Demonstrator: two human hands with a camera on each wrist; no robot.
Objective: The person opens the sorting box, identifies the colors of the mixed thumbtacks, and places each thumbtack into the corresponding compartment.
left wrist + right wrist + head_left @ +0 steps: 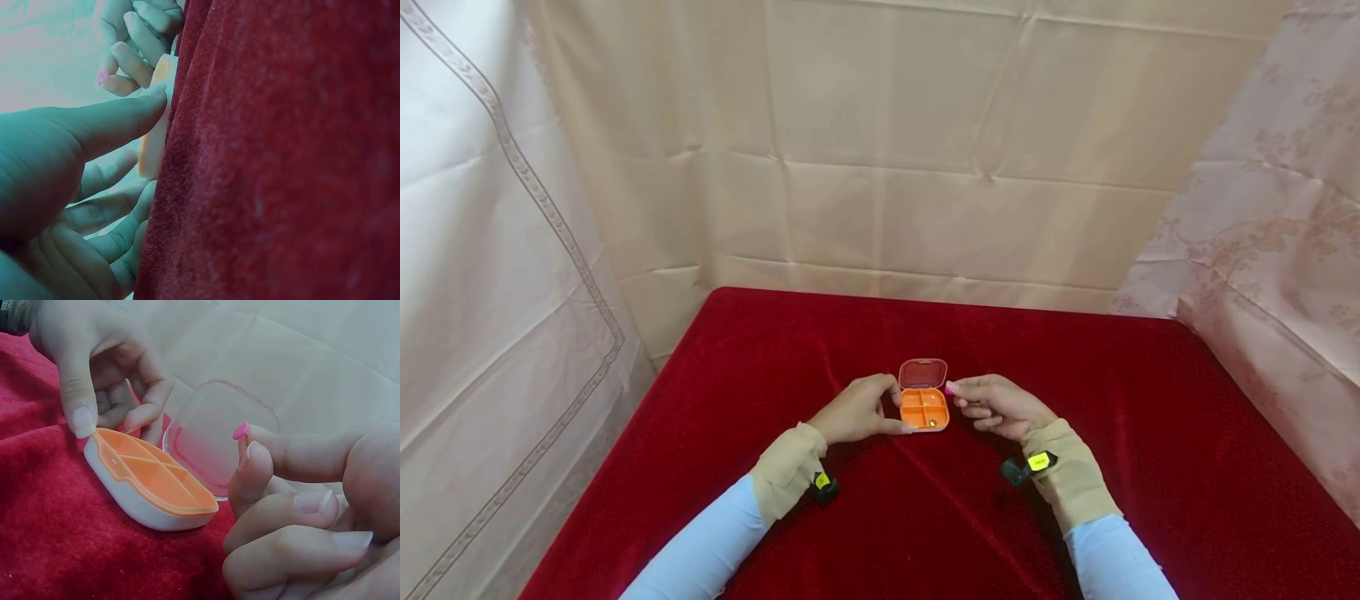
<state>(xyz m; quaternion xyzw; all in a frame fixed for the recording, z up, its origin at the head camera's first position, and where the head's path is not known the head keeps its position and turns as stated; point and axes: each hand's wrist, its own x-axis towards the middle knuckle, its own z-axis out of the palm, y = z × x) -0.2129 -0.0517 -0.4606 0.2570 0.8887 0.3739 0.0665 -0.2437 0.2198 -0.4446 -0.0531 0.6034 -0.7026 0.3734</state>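
The left hand (859,408) grips one open box (144,514) of four orange compartments (913,416) — one shiny piece (933,423) in the near-right — and the right hand (1003,406) pinches one pink piece (240,430).

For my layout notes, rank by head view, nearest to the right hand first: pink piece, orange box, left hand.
1. Pink piece, pinched by the right hand.
2. Orange box, left of that.
3. Left hand, at the box's left side.
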